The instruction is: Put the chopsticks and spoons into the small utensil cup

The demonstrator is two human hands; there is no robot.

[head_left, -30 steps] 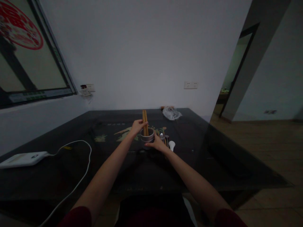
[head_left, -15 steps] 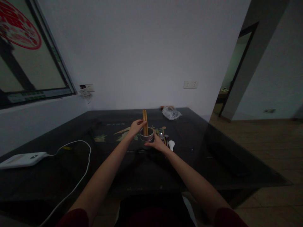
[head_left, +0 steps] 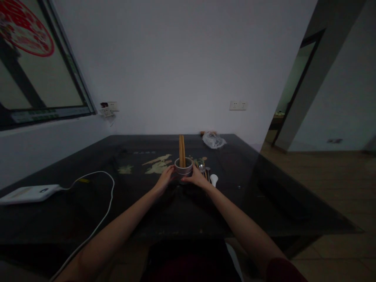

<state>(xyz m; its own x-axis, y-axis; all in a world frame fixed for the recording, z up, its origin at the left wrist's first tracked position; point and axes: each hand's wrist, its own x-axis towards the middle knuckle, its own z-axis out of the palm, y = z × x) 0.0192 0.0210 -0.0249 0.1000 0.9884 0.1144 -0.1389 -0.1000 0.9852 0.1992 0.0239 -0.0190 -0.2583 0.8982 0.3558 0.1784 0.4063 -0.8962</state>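
Observation:
A small round cup (head_left: pixel 184 171) with a pale rim stands in front of me on the dark table. A bundle of wooden chopsticks (head_left: pixel 182 150) rises upright out of it, held by neither hand. From the left side, my left hand (head_left: pixel 166 179) has its fingers against the cup wall. My right hand (head_left: pixel 198 177) curls round the cup's right side, thumb across the front. Just beyond my right hand lie a white spoon (head_left: pixel 214 179) and a metal spoon (head_left: pixel 201 167), with other thin utensils partly hidden by the hand.
A crumpled clear plastic bag (head_left: pixel 214 140) lies at the table's back edge by the wall. On the left is a white power bank (head_left: pixel 29 194) with a white cable (head_left: pixel 111 196) curving over the front edge. A dark flat object (head_left: pixel 283 199) lies at right.
My left hand has let go of the chopsticks and come down to the cup's left side. The chopsticks now stand in the cup by themselves. My right hand stays on the cup.

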